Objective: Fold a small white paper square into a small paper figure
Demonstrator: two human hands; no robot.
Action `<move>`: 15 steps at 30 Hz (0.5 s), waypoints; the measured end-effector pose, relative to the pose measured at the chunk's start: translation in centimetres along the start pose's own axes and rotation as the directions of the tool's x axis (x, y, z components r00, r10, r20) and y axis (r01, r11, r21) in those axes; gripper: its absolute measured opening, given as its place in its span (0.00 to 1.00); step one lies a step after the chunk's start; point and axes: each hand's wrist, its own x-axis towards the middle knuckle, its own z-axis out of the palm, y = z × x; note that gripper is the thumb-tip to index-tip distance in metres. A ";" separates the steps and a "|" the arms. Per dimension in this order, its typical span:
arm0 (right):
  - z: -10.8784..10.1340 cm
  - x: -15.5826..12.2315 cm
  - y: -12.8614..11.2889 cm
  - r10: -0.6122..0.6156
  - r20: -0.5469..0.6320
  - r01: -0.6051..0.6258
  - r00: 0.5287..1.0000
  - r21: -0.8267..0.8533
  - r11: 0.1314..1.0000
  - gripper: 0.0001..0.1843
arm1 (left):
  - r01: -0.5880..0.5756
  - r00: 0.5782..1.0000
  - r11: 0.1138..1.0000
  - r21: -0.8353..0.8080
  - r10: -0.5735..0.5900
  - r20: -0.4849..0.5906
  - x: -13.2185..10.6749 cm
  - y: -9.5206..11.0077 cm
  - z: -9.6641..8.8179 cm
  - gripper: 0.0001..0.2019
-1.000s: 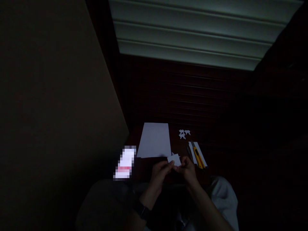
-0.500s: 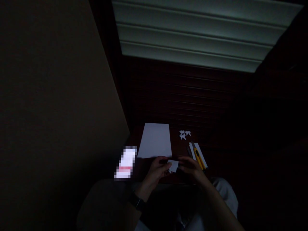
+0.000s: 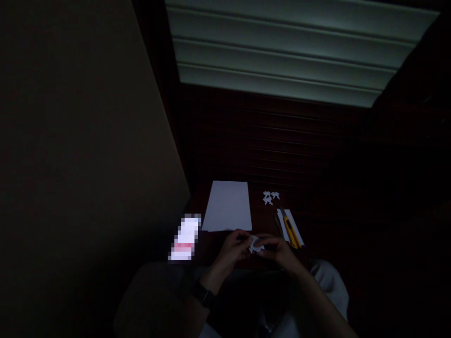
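Note:
Between my two hands is a small piece of folded white paper, partly covered by fingers. My left hand, with a dark watch on its wrist, pinches the paper's left side. From the right, my right hand has its thumb and fingers closed on the other side of it. Just beyond my left hand lies a large white sheet stack. Several small folded paper figures sit in a cluster at the back of the dark table.
A yellow utility knife rests on a narrow white paper to the right, beside a dark pen-like object. A blurred, lit phone lies at the left. Wall at left; slatted panel behind the table.
My right hand has come left and closed on the paper's right side, where it was apart from it before. My left hand keeps its hold.

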 end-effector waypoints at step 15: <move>0.1 0.2 -0.3 0.004 0.022 -0.001 1.000 -0.114 0.994 0.11 | -0.096 0.994 0.992 0.088 0.100 -0.043 0.0 -1.2 0.3 0.17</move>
